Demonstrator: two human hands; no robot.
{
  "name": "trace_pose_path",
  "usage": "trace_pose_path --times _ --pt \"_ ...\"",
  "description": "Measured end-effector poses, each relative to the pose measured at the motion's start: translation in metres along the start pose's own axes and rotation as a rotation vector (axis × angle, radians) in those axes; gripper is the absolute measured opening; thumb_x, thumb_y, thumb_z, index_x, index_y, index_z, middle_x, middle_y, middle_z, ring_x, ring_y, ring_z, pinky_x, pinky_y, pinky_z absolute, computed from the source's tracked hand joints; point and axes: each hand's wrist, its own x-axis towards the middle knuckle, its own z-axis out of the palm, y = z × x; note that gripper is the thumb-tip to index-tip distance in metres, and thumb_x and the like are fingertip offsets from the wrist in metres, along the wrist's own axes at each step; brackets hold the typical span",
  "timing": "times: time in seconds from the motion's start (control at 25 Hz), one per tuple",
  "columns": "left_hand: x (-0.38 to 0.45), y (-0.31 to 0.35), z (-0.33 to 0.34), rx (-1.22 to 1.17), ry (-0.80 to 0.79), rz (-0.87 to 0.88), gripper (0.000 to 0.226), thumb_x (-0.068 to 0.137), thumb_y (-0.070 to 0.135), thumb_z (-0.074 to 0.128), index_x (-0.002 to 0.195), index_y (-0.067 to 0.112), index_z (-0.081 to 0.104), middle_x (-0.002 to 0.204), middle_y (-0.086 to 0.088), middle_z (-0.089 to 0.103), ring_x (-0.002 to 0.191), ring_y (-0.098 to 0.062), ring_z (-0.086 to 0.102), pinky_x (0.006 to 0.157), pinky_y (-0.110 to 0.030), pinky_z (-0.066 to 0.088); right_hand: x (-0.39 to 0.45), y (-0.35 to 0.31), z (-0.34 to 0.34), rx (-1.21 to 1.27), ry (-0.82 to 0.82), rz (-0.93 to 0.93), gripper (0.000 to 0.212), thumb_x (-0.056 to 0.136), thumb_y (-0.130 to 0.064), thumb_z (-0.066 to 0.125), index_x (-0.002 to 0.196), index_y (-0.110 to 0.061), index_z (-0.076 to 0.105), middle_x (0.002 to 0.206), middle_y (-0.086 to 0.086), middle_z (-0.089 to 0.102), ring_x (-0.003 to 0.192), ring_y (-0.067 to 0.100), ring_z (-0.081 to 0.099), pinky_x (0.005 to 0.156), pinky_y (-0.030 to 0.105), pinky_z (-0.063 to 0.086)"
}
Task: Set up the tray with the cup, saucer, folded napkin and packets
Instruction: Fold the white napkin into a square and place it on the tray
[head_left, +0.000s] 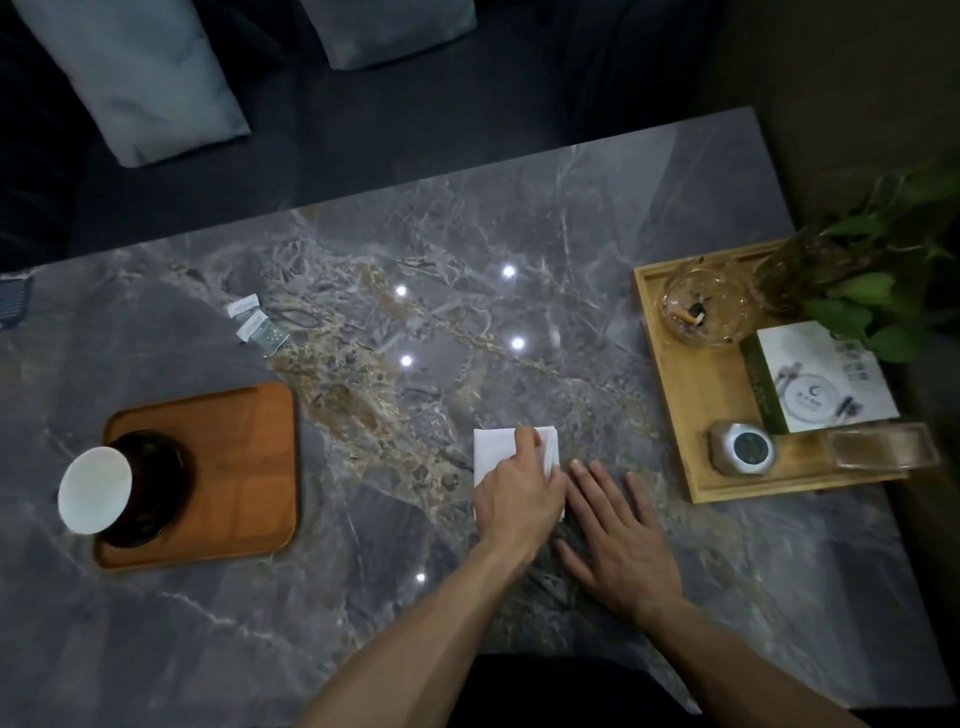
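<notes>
Napkin: the white napkin (498, 451) lies on the marble table (519, 234) in front of you, well apart from the tray (244, 467), because you are folding it on a hard flat surface first.
Left hand: your left hand (517, 499) sits curled on the napkin, fingertips pinching its right edge, probably to hold the layers in line.
Right hand: your right hand (618, 535) lies flat and open on the table just beside the napkin, gripping nothing; it looks ready to press the crease.
Cup and saucer: the white cup (93, 491) stands on the dark saucer (156, 488) at the tray's left end, leaving its right side bare for the rest.
Packets: two packets (257, 325) wait on the table beyond the tray; the dim light hides their print.
</notes>
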Motion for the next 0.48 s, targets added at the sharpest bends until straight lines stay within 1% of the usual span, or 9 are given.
trace_pose_path --times 0.08,0.24,0.36,0.48 --pt "0.0004 0.0003 0.0033 -0.004 -0.001 0.008 0.030 0.089 0.039 0.050 0.108 0.024 0.034 0.085 -0.009 0.071 0.075 -0.035 0.067 0.062 -0.038 0.047 0.0000 -0.0001 0.0010 -0.004 0.002 0.001 0.075 0.089 -0.053 0.049 0.150 -0.015 0.032 0.160 0.004 0.028 0.149 0.020 0.019 0.117 0.054 0.021" --pt "0.0015 0.0019 0.0055 -0.014 0.026 -0.005 0.029 0.089 0.039 0.051 0.109 0.024 0.035 0.083 -0.008 0.071 0.073 -0.034 0.066 0.058 -0.034 0.039 -0.0010 0.0011 0.0024 -0.006 -0.004 -0.002 0.074 0.089 -0.053 0.049 0.151 -0.014 0.032 0.160 0.004 0.026 0.150 0.021 0.018 0.117 0.054 0.021" --pt "0.0013 0.0016 0.0067 -0.027 0.032 -0.010 0.028 0.088 0.039 0.051 0.107 0.026 0.034 0.081 -0.007 0.071 0.070 -0.033 0.066 0.057 -0.033 0.038 -0.0016 0.0011 0.0024 -0.015 -0.009 -0.003 0.074 0.090 -0.053 0.048 0.151 -0.015 0.030 0.161 0.004 0.026 0.150 0.021 0.018 0.117 0.054 0.021" --pt "0.0042 0.0011 0.0081 -0.026 0.010 -0.021 0.029 0.089 0.041 0.050 0.108 0.026 0.035 0.082 -0.007 0.071 0.072 -0.032 0.066 0.058 -0.033 0.039 -0.0011 0.0009 0.0019 -0.021 -0.003 -0.008 0.074 0.090 -0.053 0.048 0.151 -0.015 0.031 0.160 0.005 0.027 0.149 0.022 0.020 0.117 0.054 0.021"
